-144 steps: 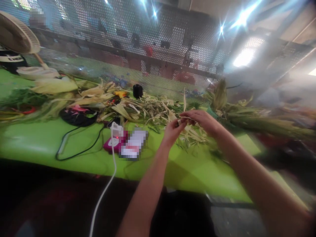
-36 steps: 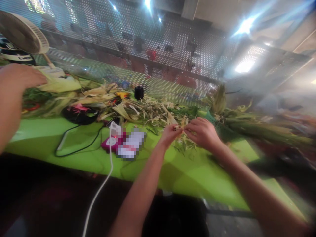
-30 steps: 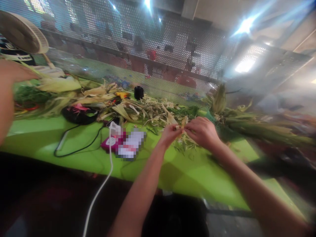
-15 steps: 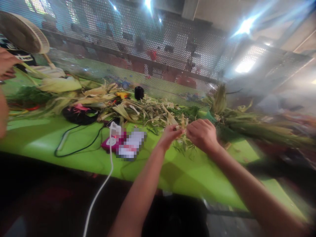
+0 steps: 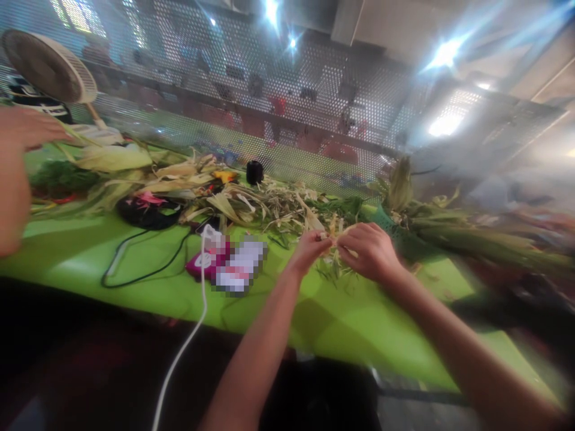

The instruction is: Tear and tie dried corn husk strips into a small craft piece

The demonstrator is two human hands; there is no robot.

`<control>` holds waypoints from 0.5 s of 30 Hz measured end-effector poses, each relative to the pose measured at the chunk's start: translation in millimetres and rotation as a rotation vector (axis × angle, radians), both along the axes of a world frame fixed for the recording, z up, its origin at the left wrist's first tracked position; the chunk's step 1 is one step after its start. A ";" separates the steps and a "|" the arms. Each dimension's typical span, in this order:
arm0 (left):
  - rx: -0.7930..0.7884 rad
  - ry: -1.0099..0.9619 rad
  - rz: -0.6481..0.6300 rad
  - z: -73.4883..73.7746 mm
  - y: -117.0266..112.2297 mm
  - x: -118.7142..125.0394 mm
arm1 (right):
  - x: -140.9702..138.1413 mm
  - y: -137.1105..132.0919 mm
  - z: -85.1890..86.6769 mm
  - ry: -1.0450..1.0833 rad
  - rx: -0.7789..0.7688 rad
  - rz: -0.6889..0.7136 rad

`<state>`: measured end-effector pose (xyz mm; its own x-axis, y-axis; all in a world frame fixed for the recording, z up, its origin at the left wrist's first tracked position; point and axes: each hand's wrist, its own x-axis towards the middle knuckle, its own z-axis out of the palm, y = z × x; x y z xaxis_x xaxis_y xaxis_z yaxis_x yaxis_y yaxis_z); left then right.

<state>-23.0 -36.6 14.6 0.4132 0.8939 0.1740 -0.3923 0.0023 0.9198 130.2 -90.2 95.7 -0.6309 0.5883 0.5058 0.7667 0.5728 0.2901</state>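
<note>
My left hand (image 5: 309, 250) is closed in a pinch at the near edge of a heap of torn husk scraps (image 5: 287, 203). My right hand (image 5: 369, 250) has its fingers bent together just beside it, fingertips almost touching the left ones. Between them a small pale strip of corn husk (image 5: 333, 230) shows, pinched from both sides; its ends are blurred and partly hidden by the fingers. Shredded green and straw-coloured bits lie on the green tabletop (image 5: 332, 323) under the hands.
Left of my hands lie a phone (image 5: 240, 266), a magenta power block (image 5: 197, 263) with a white cable (image 5: 184, 341), and a black coil (image 5: 148, 212). Long green husks (image 5: 471, 233) lie right. A fan (image 5: 49, 66) and another person's hand (image 5: 36, 129) are far left. A perforated metal screen (image 5: 215, 114) stands behind.
My right hand has turned slightly and its fingers have loosened a little from a tighter fist. The other person's hand at far left has shifted right. The view has moved slightly.
</note>
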 end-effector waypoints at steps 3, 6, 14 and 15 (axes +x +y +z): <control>-0.016 0.036 0.021 -1.2 1.5 2.3 | 0.8 2.0 -1.5 0.086 -0.031 -0.020; -0.029 0.068 0.053 -2.2 2.4 4.0 | 0.1 4.4 -4.0 0.158 0.000 -0.066; -0.034 0.052 0.017 -2.5 2.1 3.0 | -3.1 4.9 -6.9 0.114 0.151 -0.113; -0.030 0.059 0.024 -2.8 2.3 3.1 | -3.6 5.1 -6.7 0.097 0.161 -0.112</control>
<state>-19.9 -34.3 11.8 0.4000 0.9082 0.1231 -0.3381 0.0213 0.9409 126.6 -85.1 89.0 -0.5099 0.5590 0.6538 0.8517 0.4346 0.2927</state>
